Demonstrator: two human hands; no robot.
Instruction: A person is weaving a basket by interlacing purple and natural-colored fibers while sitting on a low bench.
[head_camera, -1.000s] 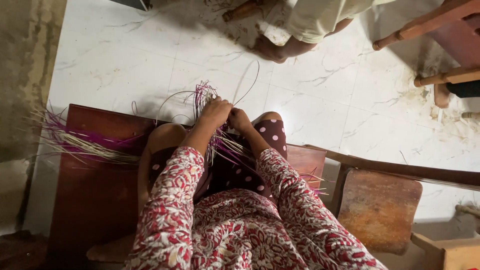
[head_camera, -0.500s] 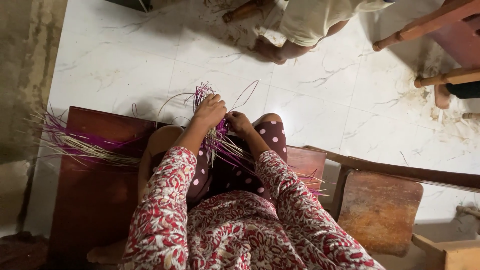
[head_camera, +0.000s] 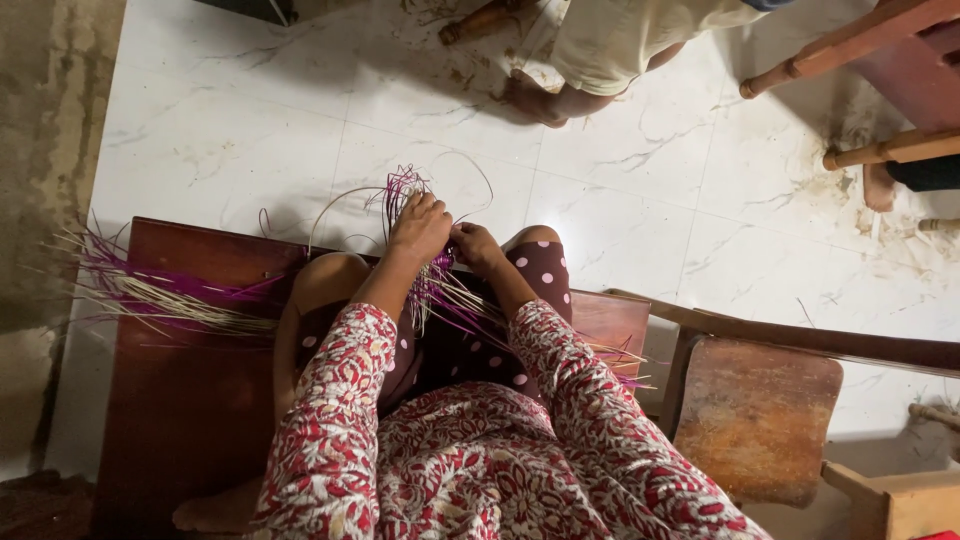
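both hands, left hand (head_camera: 420, 225) and right hand (head_camera: 476, 246), closed on purple reed strands (head_camera: 400, 185) beyond the wooden bench's (head_camera: 190, 400) front edge.

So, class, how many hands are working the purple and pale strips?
2: left hand and right hand, close together over the strips above the knees. Another person's hands may be hidden.
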